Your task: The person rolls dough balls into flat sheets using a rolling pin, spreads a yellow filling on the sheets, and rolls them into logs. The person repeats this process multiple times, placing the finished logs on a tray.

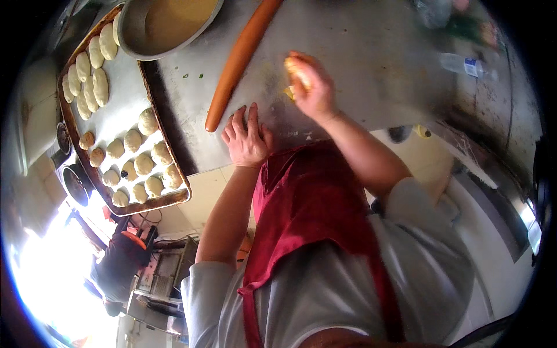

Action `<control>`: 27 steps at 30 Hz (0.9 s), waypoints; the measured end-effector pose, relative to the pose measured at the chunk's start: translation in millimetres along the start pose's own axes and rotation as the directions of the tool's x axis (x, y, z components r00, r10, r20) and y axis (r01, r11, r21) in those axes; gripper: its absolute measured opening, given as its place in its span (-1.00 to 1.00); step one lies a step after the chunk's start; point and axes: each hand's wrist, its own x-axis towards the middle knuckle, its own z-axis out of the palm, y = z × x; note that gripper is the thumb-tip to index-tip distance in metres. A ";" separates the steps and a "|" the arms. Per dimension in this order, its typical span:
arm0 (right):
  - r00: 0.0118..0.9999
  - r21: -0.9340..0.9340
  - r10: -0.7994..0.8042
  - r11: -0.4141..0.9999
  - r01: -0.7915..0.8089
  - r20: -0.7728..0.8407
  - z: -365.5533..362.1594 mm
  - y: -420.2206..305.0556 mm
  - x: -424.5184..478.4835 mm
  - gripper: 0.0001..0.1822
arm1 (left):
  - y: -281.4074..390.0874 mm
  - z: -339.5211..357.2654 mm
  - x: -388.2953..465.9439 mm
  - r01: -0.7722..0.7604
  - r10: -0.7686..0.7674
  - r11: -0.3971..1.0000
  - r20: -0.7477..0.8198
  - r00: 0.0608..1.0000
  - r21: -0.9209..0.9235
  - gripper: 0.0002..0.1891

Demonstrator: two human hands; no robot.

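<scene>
My left hand (246, 138) rests palm down on the metal worktop (361, 30), close to its near edge, with the fingers apart and nothing in them. Just beyond its fingertips lies the rounded end of a long brown rolling pin (240, 56), which runs away to the top of the view. Farther right, my right hand (314, 87) is closed around a crumpled yellow-orange thing (289, 92), perhaps a cloth; blur and the fingers hide most of it. Faint smears mark the metal around this hand.
At left, a baking tray (188, 191) carries rows of round and long dough pieces (143, 164). A metal basin (165, 56) of brownish liquid overlaps its far end. A plastic bottle (468, 66) lies at far right. Another person (115, 265) is in the lower left background.
</scene>
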 end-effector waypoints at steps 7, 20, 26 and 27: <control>0.952 -0.214 -0.138 0.956 0.200 0.274 18.5 -34.6 -2.0 -0.39 | -1.3 3.2 -1.1 0.002 -0.002 1.000 0.001 1.000 -0.011 -0.41; 0.997 -0.086 -0.080 0.993 0.080 0.009 2.7 -7.0 12.3 -0.58 | -1.3 0.7 -0.6 0.006 -0.006 0.999 0.008 1.000 -0.035 -0.41; 0.940 -0.562 -0.084 0.782 0.268 0.332 -31.2 -2.8 -5.6 -0.42 | 2.9 -4.2 2.6 -0.003 0.002 0.999 -0.026 1.000 -0.054 -0.43; 0.936 -0.467 -0.125 0.840 0.277 0.330 -28.7 -10.8 -2.2 -0.41 | 1.7 -3.3 -0.5 -0.003 0.001 0.999 -0.033 0.999 -0.051 -0.43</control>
